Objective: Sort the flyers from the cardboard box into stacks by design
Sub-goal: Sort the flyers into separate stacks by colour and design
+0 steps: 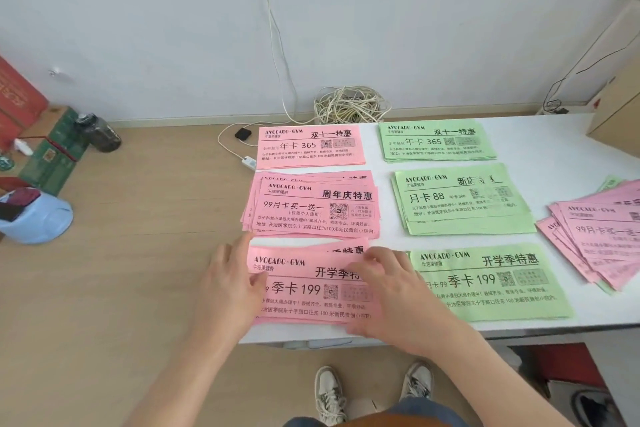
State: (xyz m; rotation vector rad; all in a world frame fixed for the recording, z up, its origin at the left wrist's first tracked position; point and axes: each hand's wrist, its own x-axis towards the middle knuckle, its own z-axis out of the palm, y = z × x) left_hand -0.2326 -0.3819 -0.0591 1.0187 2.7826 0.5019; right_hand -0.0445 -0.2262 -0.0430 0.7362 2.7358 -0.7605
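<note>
Six flyer stacks lie on the white table (381,177) in two columns. Pink column: a far stack (311,146), a fanned middle stack (313,206) and a near stack (311,288). Green column: a far stack (438,140), a middle stack (462,199) and a near stack (491,282). My left hand (230,282) rests on the near pink stack's left edge with the thumb on the paper. My right hand (391,282) lies on its right side, fingers bent on the top flyer. A loose mixed pile (595,239) lies at the right. The cardboard box (620,114) stands at the far right.
A tangle of white cable (349,104) and a black adapter (242,133) sit at the table's back by the wall. On the floor at the left are boxes (52,149), a dark bottle (100,132) and a blue bin (38,218). My shoes (330,392) show below the table edge.
</note>
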